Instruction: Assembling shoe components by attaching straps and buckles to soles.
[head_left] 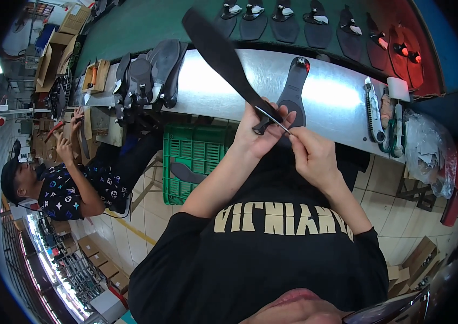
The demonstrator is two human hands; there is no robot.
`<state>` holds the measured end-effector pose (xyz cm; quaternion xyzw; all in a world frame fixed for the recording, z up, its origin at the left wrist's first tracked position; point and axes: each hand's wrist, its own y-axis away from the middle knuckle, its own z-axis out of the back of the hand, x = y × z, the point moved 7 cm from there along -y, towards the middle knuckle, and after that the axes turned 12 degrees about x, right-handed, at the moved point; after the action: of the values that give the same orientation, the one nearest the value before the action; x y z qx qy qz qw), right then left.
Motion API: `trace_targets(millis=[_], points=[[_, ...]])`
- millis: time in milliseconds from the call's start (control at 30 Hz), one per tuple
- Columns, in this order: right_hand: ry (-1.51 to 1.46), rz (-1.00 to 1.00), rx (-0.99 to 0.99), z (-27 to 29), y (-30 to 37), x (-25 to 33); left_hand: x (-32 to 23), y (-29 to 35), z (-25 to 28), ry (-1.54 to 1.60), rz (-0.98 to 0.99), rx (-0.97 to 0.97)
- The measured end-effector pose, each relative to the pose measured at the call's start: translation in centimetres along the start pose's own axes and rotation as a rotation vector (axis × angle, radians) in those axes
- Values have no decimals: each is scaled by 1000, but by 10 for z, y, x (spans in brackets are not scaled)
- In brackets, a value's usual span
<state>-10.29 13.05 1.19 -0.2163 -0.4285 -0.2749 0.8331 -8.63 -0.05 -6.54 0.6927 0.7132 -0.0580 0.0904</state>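
My left hand (258, 129) is closed around one end of a long black sandal sole (215, 51), which slants up and away to the left over the bench. A short black piece (261, 128) sticks out beside its fingers. In my right hand (312, 156), thumb and fingers pinch a slim shiny metal tool (272, 119). The tool's shaft runs across the held end of the sole; its exact kind cannot be made out. Just beyond my hands, another dark sole (294, 89) lies on the metal bench (213, 81), partly hidden by my left fingers.
Stacked soles (148, 75) fill the bench's left part. Several sandals (285, 24) line the green belt (148, 24) behind. A utility knife (373, 108), green-handled scissors (398, 129) and a plastic bag (429, 151) are at right. A green crate (194, 146) stands below; a co-worker (72, 183) sits left.
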Motion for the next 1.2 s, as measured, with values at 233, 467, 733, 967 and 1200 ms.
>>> trace_targets(millis=[233,467,733,967,1200], points=[[51,36,-41,-18,3,0,0,-6,-5,-2,-4,-218],[62,117,108,-34,13,26,-6,-10,24,-116,31,-272],[-165,-45,-172,9,-16,4,-13,-1,-3,-373,-21,-436],[-68,162,-380,7,-25,2,-20,2,-15,-700,-220,-406],[-237,-8,-208,8,-30,-15,-18,-9,-3,-770,-120,-350]])
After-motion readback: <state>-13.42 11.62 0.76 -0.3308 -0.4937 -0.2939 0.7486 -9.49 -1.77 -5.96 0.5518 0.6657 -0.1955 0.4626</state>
